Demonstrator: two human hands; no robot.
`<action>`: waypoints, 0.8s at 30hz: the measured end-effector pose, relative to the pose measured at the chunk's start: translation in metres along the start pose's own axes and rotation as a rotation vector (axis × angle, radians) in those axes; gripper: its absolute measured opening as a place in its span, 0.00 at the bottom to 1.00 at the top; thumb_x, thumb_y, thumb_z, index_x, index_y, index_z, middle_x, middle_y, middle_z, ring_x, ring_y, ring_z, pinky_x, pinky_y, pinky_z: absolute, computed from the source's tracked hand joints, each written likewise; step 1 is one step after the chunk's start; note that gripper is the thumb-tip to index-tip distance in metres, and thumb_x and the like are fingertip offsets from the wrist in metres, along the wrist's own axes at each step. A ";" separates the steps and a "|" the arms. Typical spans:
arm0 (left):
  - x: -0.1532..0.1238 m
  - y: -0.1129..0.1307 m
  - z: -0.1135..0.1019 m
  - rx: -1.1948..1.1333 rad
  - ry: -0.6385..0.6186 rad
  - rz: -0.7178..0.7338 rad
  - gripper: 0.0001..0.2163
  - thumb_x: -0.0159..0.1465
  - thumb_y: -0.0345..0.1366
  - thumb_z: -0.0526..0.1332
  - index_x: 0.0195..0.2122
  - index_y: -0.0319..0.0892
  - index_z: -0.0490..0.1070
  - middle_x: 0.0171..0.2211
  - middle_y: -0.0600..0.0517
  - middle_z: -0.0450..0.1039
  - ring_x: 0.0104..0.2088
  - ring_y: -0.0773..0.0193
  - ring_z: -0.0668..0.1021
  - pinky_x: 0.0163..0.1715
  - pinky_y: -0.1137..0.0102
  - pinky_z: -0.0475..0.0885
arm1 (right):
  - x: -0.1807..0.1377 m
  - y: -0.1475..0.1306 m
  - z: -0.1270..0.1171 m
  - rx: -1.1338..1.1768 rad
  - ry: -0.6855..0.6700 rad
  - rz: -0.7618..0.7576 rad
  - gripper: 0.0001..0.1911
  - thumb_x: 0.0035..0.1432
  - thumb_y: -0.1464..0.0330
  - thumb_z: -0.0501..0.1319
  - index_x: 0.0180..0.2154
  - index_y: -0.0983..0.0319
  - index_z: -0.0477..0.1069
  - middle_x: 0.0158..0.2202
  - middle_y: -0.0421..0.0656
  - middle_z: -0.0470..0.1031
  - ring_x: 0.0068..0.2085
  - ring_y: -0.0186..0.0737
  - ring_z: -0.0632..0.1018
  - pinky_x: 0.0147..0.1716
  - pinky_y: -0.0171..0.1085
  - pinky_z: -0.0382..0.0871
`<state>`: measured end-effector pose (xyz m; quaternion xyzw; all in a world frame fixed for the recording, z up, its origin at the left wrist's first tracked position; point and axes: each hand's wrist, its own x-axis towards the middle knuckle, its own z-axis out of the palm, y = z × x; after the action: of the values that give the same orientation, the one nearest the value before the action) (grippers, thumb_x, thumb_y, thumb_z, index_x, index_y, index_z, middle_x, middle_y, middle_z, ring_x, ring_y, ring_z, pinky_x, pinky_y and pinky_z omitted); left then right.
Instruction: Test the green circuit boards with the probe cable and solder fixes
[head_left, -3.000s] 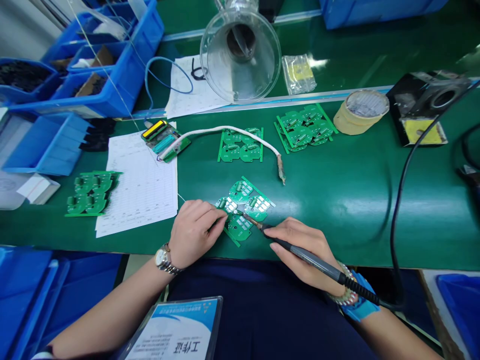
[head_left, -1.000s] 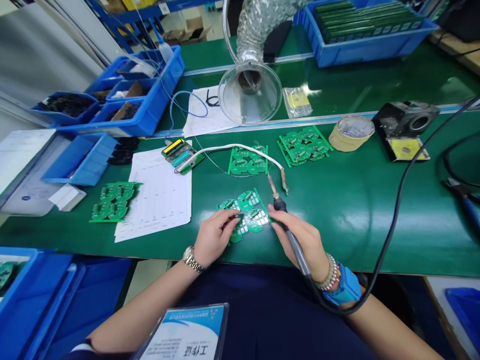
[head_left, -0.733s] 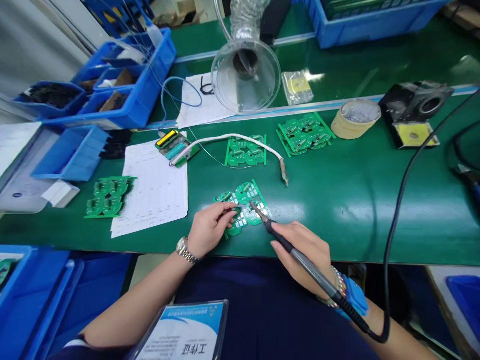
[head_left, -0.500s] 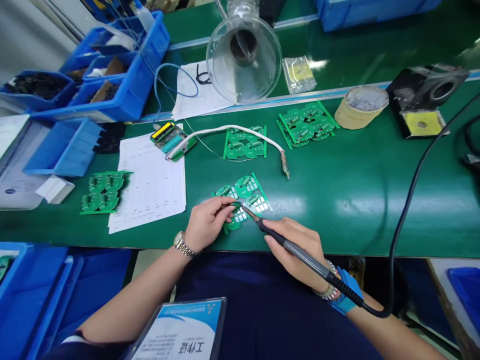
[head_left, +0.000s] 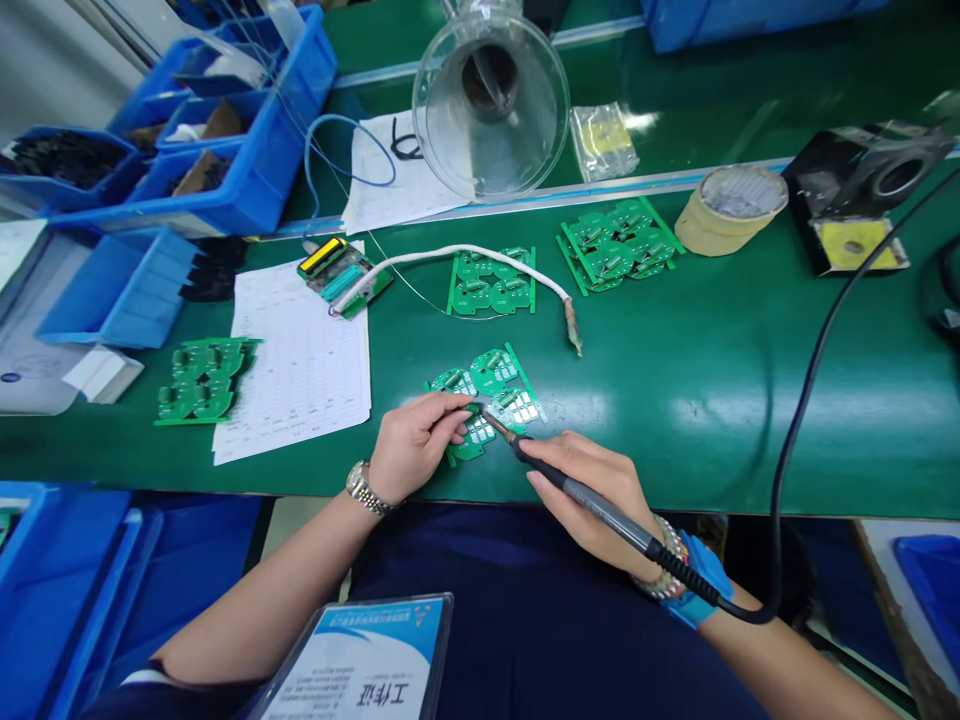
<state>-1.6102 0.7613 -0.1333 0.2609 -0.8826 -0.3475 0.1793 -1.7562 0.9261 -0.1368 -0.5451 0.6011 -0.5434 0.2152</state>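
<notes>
1. Left hand (head_left: 412,440) rests at the near side of a green circuit board panel (head_left: 487,372). Its fingers (head_left: 457,405) curl close together at the panel, but I cannot tell if they pinch something small.
2. Right hand (head_left: 589,490) is closed around a soldering iron (head_left: 570,488), held like a pen.
3. The panel lies flat on a green bench mat (head_left: 675,420), just ahead of both hands. It sits at a slant, so its long side does not line up with the bench edge.
4. The panel looks light, thin and stiff, and it may crack at its narrow joins. Its plain edge strip (head_left: 525,375), past the left hand, looks like the best place to hold it.
5. The iron's long body runs from the right hand's wrist side up and to the left. Its metal tip (head_left: 499,425) points at the panel, just beside the left fingers. The iron looks light and easy to turn. Its gray grip (head_left: 600,503) is the safe place to hold, because the tip may be hot.
6. A black cord (head_left: 795,450) runs from the iron's back end, past a blue wrist strap (head_left: 701,590).
</notes>
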 end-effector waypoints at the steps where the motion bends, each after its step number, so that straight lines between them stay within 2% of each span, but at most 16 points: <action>1: 0.000 0.000 0.000 -0.001 0.001 0.008 0.07 0.62 0.31 0.56 0.38 0.41 0.72 0.24 0.56 0.73 0.20 0.73 0.75 0.26 0.77 0.73 | 0.000 0.000 0.000 0.005 -0.002 0.004 0.15 0.56 0.75 0.56 0.46 0.62 0.70 0.35 0.45 0.75 0.33 0.35 0.74 0.35 0.36 0.73; 10: 0.000 0.000 0.001 0.018 -0.001 -0.001 0.07 0.62 0.31 0.56 0.38 0.42 0.72 0.25 0.56 0.74 0.21 0.73 0.75 0.26 0.76 0.73 | 0.000 0.001 -0.001 -0.001 -0.008 0.023 0.15 0.56 0.73 0.56 0.46 0.61 0.70 0.34 0.44 0.74 0.32 0.35 0.74 0.34 0.36 0.73; 18: 0.003 0.002 0.000 0.064 0.008 0.013 0.07 0.62 0.31 0.55 0.38 0.42 0.72 0.21 0.57 0.73 0.19 0.72 0.75 0.28 0.75 0.73 | 0.000 0.000 -0.002 0.023 -0.011 0.031 0.15 0.56 0.74 0.56 0.47 0.61 0.70 0.34 0.45 0.74 0.33 0.35 0.74 0.34 0.36 0.72; 24: 0.002 0.002 0.000 0.058 0.004 0.048 0.08 0.62 0.29 0.55 0.39 0.40 0.72 0.23 0.57 0.73 0.20 0.74 0.75 0.28 0.77 0.73 | 0.000 0.002 -0.002 0.032 -0.006 0.049 0.15 0.56 0.74 0.57 0.46 0.62 0.70 0.34 0.44 0.73 0.33 0.35 0.74 0.33 0.35 0.71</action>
<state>-1.6119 0.7609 -0.1316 0.2455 -0.8980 -0.3168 0.1816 -1.7589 0.9265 -0.1376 -0.5282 0.6048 -0.5459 0.2392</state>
